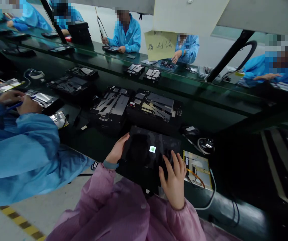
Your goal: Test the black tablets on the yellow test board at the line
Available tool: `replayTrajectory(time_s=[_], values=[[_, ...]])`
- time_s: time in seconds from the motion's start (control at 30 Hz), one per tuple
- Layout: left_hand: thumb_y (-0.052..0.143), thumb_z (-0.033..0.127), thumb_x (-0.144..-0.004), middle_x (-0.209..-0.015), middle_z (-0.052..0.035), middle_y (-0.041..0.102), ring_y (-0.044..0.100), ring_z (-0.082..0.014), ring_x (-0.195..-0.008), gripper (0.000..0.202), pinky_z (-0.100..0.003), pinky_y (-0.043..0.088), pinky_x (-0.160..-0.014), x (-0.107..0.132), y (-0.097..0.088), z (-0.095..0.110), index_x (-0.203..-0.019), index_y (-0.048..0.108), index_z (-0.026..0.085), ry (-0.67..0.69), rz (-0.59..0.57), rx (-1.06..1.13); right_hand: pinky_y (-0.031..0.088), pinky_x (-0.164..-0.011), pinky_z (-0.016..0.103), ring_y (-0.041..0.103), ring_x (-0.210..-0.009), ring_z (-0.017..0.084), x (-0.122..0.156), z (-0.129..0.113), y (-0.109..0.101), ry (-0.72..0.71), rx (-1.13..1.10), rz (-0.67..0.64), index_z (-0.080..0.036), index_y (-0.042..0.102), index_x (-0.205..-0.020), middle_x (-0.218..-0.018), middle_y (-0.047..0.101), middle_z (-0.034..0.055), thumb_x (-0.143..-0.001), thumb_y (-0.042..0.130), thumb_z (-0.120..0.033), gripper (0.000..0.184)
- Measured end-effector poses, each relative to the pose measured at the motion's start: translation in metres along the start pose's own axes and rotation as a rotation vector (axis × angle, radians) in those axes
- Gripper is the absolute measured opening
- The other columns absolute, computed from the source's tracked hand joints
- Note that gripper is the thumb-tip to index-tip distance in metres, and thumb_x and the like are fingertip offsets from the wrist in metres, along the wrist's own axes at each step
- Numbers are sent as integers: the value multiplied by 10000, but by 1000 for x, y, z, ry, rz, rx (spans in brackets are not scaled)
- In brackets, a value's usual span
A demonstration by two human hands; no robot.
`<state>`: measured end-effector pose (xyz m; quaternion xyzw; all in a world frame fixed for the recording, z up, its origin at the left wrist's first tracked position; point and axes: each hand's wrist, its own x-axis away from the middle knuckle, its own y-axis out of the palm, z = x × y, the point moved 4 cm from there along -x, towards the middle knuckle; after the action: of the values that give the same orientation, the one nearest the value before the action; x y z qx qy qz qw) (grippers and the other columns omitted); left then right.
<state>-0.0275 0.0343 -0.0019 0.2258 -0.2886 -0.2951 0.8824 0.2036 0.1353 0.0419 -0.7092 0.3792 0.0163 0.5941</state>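
Observation:
A black tablet (140,152) lies in front of me at the bench's near edge, tilted slightly. Its dark screen shows a small white and green icon (152,149) near the middle. My left hand (117,149) grips the tablet's left edge, with most of its fingers hidden beneath. Over the tablet's lower right part, my right hand (173,177) has its fingers spread; I cannot tell whether all the fingertips touch the glass. To the right of that hand lies a pale flat panel (197,169) with an orange flex cable and a white cable.
Behind the tablet stand two stacks of opened tablets (112,103) (156,105). A mouse (190,130) and a coiled cable (206,145) sit right of them. A co-worker's blue sleeve (20,144) is close on my left. Other people work across the bench.

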Motion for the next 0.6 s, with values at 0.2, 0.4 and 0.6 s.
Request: replayTrajectory(time_s=[0.2, 0.4, 0.6], values=[[685, 303, -796, -1168, -59, 696, 553, -271, -1228, 343, -379, 389, -1087, -3, -3, -3, -1114, 696, 173, 0, -34, 0, 328, -1071, 605, 316, -1384, 348, 2, 4, -7, -6, -6, -3, -225, 525, -1290, -1467, 408, 116, -929, 505, -301, 369], [695, 303, -795, -1139, -55, 708, 569, -266, -1211, 305, -372, 403, -1085, -5, -6, -6, -1074, 712, 181, 0, -20, 8, 366, -1067, 584, 385, -1350, 339, -2, 11, -60, -86, -80, -11, -241, 501, -1324, -1450, 430, 112, -929, 497, -267, 396], [701, 271, -787, -1138, -66, 707, 573, -271, -1205, 258, -371, 412, -1074, -5, -6, -7, -1029, 722, 183, -9, 28, 36, 423, -1036, 522, 481, -1270, 312, -11, 10, -85, -117, -114, 55, -242, 532, -1295, -1366, 503, 105, -924, 497, -244, 373]])
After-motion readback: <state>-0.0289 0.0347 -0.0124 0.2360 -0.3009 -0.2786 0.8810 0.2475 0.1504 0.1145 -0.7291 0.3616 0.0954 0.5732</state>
